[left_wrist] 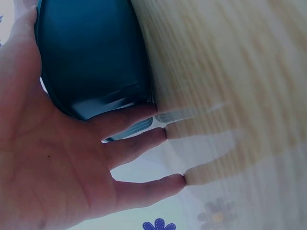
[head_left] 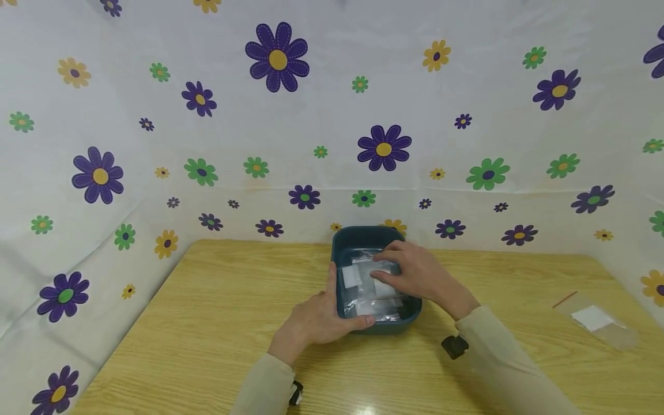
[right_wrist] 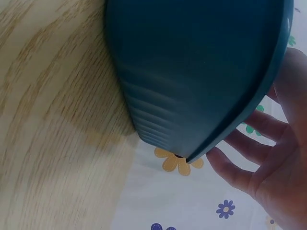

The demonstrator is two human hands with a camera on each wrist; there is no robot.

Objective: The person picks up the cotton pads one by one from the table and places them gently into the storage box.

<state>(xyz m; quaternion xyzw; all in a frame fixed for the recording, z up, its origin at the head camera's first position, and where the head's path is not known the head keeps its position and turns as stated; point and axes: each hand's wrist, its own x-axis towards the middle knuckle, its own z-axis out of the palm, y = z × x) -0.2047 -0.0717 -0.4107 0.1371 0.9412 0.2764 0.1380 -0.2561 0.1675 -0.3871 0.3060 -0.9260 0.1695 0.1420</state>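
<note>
A dark teal plastic bin (head_left: 386, 328) stands at the back of the table with several clear plastic bags (head_left: 365, 282) bearing white patches inside it. My left hand (head_left: 324, 317) spans the bin's near left corner, thumb along the front rim and forefinger up the left side. In the left wrist view, the other fingers (left_wrist: 144, 187) are spread straight, their tips touching the table beside the bin. Over the bin's right rim reaches my right hand (head_left: 415, 271), its thumb and forefinger apart above the bags. Whether the fingertips touch a bag is unclear.
On the right part of the wooden table (head_left: 207, 323) lies a clear bag with a red strip (head_left: 593, 318) and a white patch. A white flower-print cloth (head_left: 321, 115) hangs behind the table and along its sides, close behind the bin.
</note>
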